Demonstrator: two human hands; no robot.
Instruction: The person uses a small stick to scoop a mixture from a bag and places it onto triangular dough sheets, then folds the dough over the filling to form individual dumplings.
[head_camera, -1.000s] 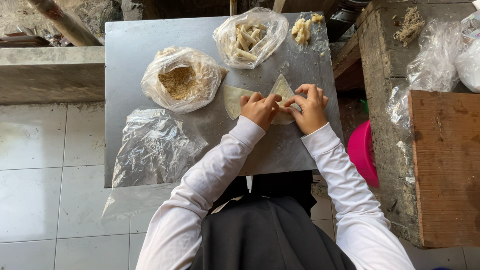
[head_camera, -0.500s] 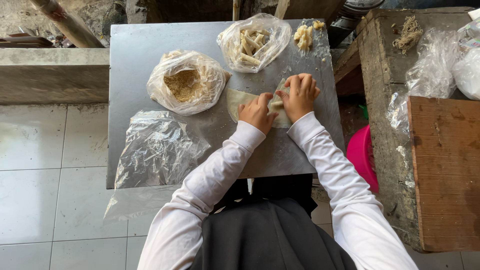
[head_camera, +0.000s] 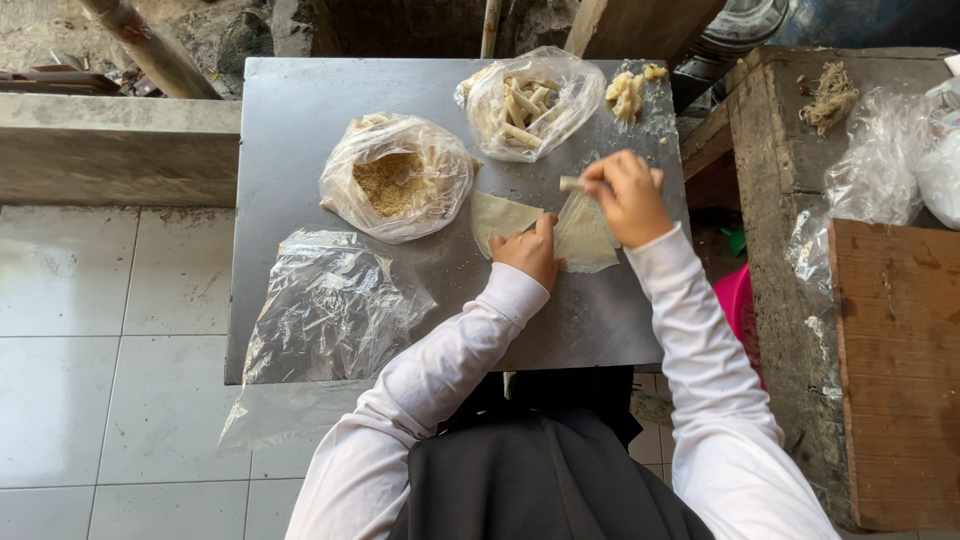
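My right fingers (head_camera: 600, 182) now pinch a finished roll (head_camera: 572, 184), lifted off the wrapper (head_camera: 585, 238) and carried far, toward the bag of rolls (head_camera: 525, 100). A second ago both hands were rolling together. My left hand (head_camera: 528, 250) stays down, fingertips pressing the sheet (head_camera: 498, 216) on the tray (head_camera: 300, 130), so I judge this roll done.

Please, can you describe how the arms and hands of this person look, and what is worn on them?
Both arms are covered by long white sleeves ending in plain cuffs at the wrists. The left hand and right hand are bare: no gloves, and no rings or watch can be seen.
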